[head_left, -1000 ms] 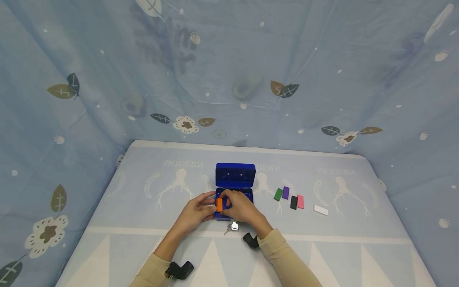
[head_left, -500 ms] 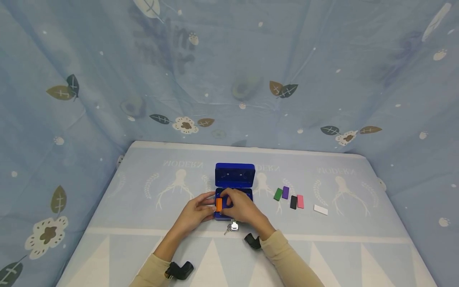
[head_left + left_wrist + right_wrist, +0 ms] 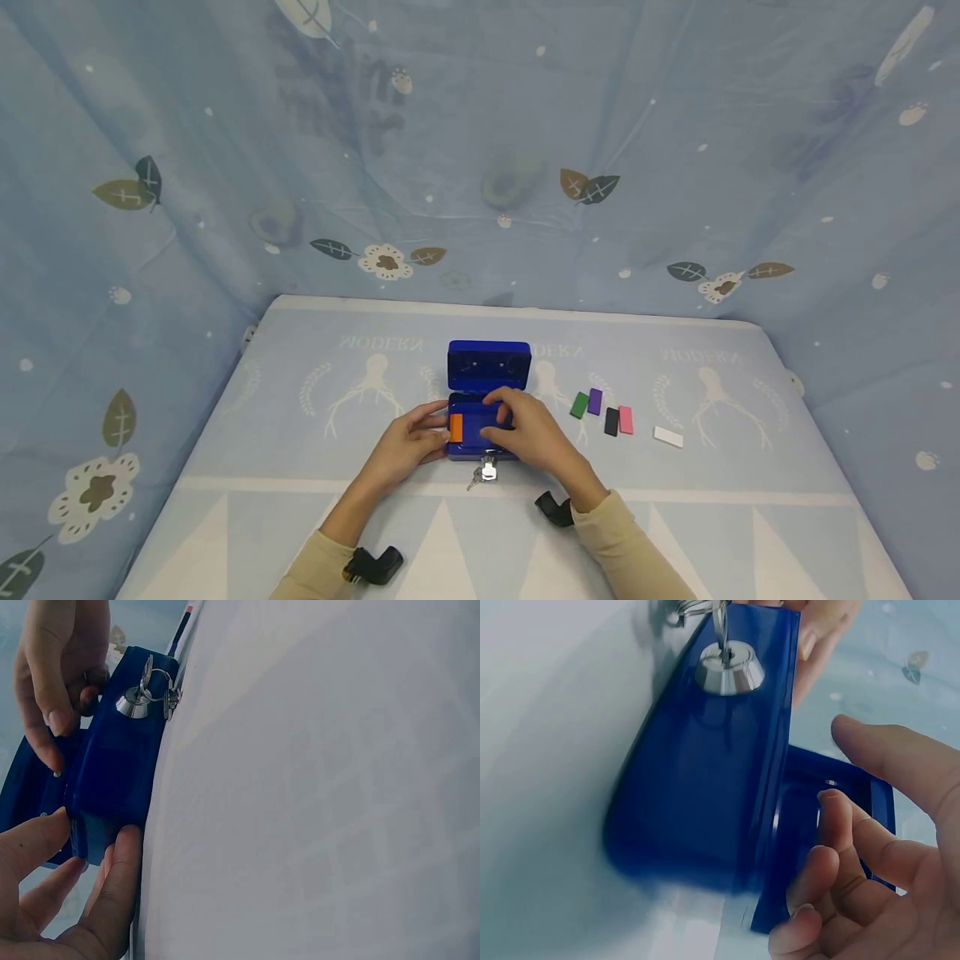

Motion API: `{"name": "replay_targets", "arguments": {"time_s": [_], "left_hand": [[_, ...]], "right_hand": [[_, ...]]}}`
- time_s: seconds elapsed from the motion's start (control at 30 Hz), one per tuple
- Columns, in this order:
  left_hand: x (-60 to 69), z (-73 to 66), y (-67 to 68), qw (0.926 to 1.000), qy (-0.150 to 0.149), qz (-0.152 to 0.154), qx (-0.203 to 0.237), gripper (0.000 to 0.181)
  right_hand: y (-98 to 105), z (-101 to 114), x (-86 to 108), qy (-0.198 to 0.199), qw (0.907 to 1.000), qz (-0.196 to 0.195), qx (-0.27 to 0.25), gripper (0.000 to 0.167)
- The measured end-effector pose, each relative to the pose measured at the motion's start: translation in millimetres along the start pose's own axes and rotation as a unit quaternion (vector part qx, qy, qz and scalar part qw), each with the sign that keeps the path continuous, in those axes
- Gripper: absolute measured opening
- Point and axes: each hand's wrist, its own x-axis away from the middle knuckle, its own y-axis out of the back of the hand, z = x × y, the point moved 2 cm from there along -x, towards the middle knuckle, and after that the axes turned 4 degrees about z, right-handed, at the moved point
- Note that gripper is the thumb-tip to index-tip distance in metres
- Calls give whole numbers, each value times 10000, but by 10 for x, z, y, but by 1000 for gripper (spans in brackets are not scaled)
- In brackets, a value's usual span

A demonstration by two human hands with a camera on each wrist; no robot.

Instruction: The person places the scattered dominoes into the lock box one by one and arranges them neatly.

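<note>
A small blue cash box [image 3: 489, 365] stands on the table with its lid raised. Inside, along its left end, lies an orange block [image 3: 457, 427]. My left hand [image 3: 405, 437] holds the box at its left end, thumb at the rim and fingers against the outer wall. Over the right part of the box hovers my right hand [image 3: 531, 429], thumb and fingers apart with nothing between them. A silver lock [image 3: 730, 671] sits in the front wall, with keys [image 3: 171, 701] hanging from it on a ring. My right hand hides part of the box's inside.
To the right of the box lie a green block [image 3: 579, 406], a purple block [image 3: 595, 402], a black block [image 3: 612, 422], a pink block [image 3: 626, 420] and a white block [image 3: 667, 437]. A patterned cloth covers the table [image 3: 315, 500]. Blue curtains hang behind it.
My right hand has let go of the orange block and moved right, leaving it in the box's left end. The left hand has stayed at the box.
</note>
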Motion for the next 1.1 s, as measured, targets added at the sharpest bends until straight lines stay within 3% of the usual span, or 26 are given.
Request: {"name": "replay_targets", "arguments": {"time_s": [0.3,0.6,0.9,1.1], "left_hand": [[-17,26,0,10000,-3,-44,-39,54],[-12,24,-1,9999,-39,-30,-91,54],[-31,51,8,10000,-10,-70,-32,54],[-32,60,9,10000,1,-67,-41,53]], "right_hand": [[143,-131,167,-269,9988,-366,-165,39],[304,-309,333,-226,9964,-805,-170,40],[449,-494,460,-447,9936,-1025,-179,39],[543,-627,553,-305,9928,-1132,-238,39]]}}
